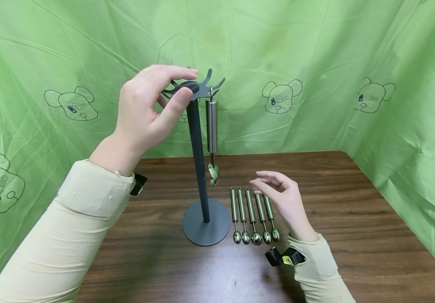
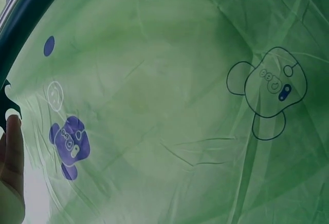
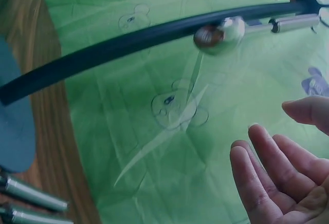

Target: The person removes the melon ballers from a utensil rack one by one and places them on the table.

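Note:
My left hand grips the top of a dark grey utensil stand, thumb and fingers on either side of its hub. In the left wrist view, a fingertip lies against a hook. From a hook on the right hangs a steel melon baller, its scoop end down. My right hand hovers with loosely bent fingers and holds nothing. Below it, several more melon ballers lie side by side on the table, handles pointing away; the hand partly covers the rightmost handles.
The stand's round base rests on a brown wood-grain table. Green cloth printed with bear faces hangs behind and along both sides. Further curved hooks spread out from the stand's top.

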### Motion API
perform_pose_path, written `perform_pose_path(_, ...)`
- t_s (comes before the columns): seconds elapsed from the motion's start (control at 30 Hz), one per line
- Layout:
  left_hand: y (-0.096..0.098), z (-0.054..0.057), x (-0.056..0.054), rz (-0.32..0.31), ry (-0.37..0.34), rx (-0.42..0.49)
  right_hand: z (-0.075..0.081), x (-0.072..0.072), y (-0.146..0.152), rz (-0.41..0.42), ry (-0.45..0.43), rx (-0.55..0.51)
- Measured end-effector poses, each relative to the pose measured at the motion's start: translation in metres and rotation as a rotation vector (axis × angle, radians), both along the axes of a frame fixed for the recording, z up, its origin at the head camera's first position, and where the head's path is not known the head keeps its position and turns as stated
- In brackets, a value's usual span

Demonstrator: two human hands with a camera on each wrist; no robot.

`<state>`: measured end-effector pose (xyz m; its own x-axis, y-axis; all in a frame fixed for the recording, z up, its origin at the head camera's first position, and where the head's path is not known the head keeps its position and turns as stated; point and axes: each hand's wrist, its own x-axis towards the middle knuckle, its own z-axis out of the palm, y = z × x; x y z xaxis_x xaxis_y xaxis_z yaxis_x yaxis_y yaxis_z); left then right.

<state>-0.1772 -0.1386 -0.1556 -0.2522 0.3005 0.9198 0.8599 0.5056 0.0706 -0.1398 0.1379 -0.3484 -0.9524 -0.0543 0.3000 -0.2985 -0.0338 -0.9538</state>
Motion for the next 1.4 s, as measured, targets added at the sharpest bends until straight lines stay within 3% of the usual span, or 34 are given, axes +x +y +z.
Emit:
perform_pose_path(0.27, -0.001, -0.002, -0.001, -0.012, 0.016, -0.025, 0.018, -0.001, -0.017, 0.040, 0.013, -0.043)
perform_pose_path(0.5, 0.003, -0.005, 0.000, -0.031, 0.025, 0.006, 0.034, -0.002, -0.030, 0.069, 0.042, -0.041)
perform_pose_path(0.97, 0.005, -0.006, 0.002, -0.025, 0.060, 0.061, 0.065, -0.011, -0.057, 0.084, 0.132, 0.070)
perform_pose_path(1.4, 0.009, -0.007, 0.005, 0.019, 0.119, 0.075, 0.082, -0.019, -0.071, 0.150, 0.155, 0.113)
